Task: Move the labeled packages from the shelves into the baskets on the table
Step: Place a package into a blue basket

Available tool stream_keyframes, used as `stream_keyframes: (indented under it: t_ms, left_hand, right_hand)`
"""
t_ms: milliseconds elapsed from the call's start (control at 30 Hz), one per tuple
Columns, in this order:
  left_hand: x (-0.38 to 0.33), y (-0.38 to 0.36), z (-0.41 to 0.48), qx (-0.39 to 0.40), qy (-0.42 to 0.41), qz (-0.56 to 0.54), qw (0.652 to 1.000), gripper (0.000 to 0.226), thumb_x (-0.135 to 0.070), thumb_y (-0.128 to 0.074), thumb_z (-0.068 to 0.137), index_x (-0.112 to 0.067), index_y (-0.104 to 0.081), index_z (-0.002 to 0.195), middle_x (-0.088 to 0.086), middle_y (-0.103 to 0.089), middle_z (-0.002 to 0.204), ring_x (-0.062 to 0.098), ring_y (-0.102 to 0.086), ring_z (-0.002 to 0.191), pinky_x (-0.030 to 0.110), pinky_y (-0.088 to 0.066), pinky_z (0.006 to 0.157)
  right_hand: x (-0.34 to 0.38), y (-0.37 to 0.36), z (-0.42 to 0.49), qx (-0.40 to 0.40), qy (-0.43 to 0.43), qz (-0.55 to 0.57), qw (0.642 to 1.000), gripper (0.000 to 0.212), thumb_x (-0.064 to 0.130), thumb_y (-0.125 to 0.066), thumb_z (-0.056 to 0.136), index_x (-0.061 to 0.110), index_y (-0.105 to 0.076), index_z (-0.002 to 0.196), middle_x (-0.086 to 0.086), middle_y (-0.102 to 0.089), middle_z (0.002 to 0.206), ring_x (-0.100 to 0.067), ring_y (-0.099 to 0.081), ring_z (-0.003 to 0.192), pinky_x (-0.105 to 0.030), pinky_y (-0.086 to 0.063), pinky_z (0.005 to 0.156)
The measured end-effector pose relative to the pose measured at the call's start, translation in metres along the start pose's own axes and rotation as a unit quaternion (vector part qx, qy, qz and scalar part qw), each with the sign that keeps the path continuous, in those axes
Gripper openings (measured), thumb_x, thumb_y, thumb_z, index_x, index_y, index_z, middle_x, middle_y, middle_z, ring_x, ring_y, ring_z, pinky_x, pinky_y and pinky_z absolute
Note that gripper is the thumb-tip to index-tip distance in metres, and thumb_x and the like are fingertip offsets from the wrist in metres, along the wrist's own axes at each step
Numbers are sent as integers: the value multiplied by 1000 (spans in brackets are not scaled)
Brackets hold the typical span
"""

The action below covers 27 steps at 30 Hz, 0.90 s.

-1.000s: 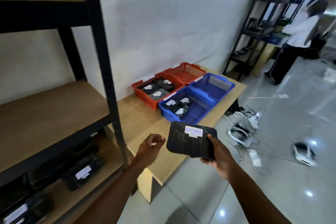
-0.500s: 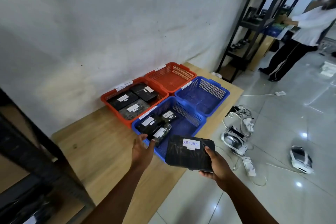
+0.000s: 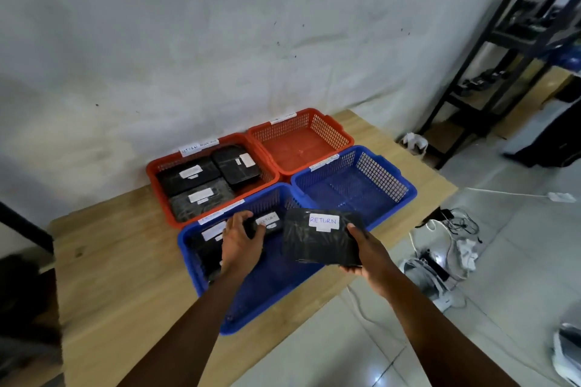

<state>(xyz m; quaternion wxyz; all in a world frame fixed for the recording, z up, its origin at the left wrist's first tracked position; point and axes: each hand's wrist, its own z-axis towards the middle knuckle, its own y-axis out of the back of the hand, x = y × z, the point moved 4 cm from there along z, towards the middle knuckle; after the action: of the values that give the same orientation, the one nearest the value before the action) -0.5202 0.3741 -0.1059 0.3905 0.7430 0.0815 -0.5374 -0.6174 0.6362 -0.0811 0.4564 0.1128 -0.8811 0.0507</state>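
Observation:
My right hand [image 3: 371, 256] holds a black package [image 3: 320, 239] with a white label reading RETURN, over the right part of the near blue basket [image 3: 188, 239]. My left hand [image 3: 240, 245] reaches into that basket and grips a black labeled package [image 3: 267, 223] lying there; another black package [image 3: 207, 245] lies at the basket's left. The far left red basket [image 3: 157, 179] holds three black labeled packages. A second red basket [image 3: 333, 129] and a second blue basket [image 3: 405, 188] hold nothing.
All the baskets stand on a wooden table [image 3: 119, 267] against a white wall. Cables and devices [image 3: 440, 248] lie on the tiled floor to the right. A black metal shelf [image 3: 490, 50] stands at the far right, and a dark shelf post [image 3: 25, 229] at the left edge.
I have moved closer to the table and the shelf has slid out of view to the left. My left hand went into the near blue basket; my right hand carried the RETURN package over it.

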Motion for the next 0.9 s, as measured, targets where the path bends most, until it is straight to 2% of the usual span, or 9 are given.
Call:
stream_keyframes:
  t_ms: [133, 200, 300, 433, 533, 700, 767, 833, 900]
  left_hand:
    - [-29, -51, 19, 9, 33, -17, 999, 40, -30, -67, 92, -17, -55, 127, 7, -52, 134, 28, -49, 125, 40, -40, 108]
    - [-43, -75, 30, 11, 65, -37, 997, 50, -33, -67, 92, -14, -51, 134, 9, -47, 141, 28, -44, 132, 41, -36, 112]
    - [-57, -111, 58, -2, 138, -64, 988, 73, -41, -64, 92, -11, -32, 151, 11, -32, 155, 32, -30, 143, 46, -30, 116]
    - [-60, -158, 89, -35, 194, -62, 978, 87, -41, -64, 93, -1, -17, 155, 18, -19, 162, 36, -15, 150, 45, -18, 121]
    - [-56, -178, 102, -65, 226, -59, 970, 86, -39, -63, 94, 2, -17, 153, 21, -16, 162, 36, -12, 150, 42, -13, 120]
    - [-48, -200, 117, -84, 256, -84, 959, 83, -42, -52, 100, 2, -9, 155, 20, -13, 164, 36, -12, 151, 46, -17, 121]
    - [-51, -205, 116, -103, 250, -87, 959, 77, -39, -46, 103, 1, -6, 156, 19, -11, 164, 34, -13, 152, 43, -19, 120]
    - [-53, -207, 114, -129, 245, -80, 958, 71, -35, -42, 105, 2, -10, 155, 20, -15, 163, 34, -16, 151, 41, -22, 119]
    - [-53, -207, 113, -146, 238, -68, 958, 67, -34, -41, 105, 3, -14, 154, 22, -21, 160, 36, -21, 148, 44, -25, 118]
  right_hand:
    - [41, 32, 50, -11, 21, -42, 999, 47, 43, -57, 99, 13, -48, 134, -19, -65, 117, -31, -69, 91, -28, -55, 48]
    - [57, 42, 77, -14, 29, -42, 999, 52, 42, -61, 96, 13, -44, 135, -19, -62, 125, -32, -67, 97, -31, -57, 50]
    - [78, 52, 124, -8, 25, -47, 999, 54, 39, -66, 94, 15, -40, 134, -14, -55, 132, -32, -62, 108, -44, -60, 60]
    - [86, 57, 177, -6, 0, -91, 996, 54, 37, -63, 96, 15, -37, 137, -11, -52, 132, -30, -60, 106, -45, -59, 59]
    - [85, 56, 207, -4, -14, -116, 993, 52, 37, -60, 98, 15, -37, 138, -11, -51, 128, -28, -59, 98, -43, -57, 57]
    - [83, 50, 258, 24, -33, -167, 985, 50, 41, -58, 98, 17, -37, 137, -11, -55, 126, -20, -63, 88, -39, -58, 56]
    - [80, 45, 271, 41, -33, -196, 979, 48, 41, -56, 99, 17, -36, 136, -8, -53, 123, -17, -62, 88, -37, -59, 56]
    - [76, 38, 283, 61, -31, -223, 972, 47, 40, -54, 101, 16, -35, 137, -7, -51, 122, -19, -61, 91, -39, -60, 60]
    - [73, 30, 294, 77, -23, -246, 966, 48, 41, -53, 101, 15, -35, 137, -9, -53, 125, -24, -62, 97, -47, -62, 71]
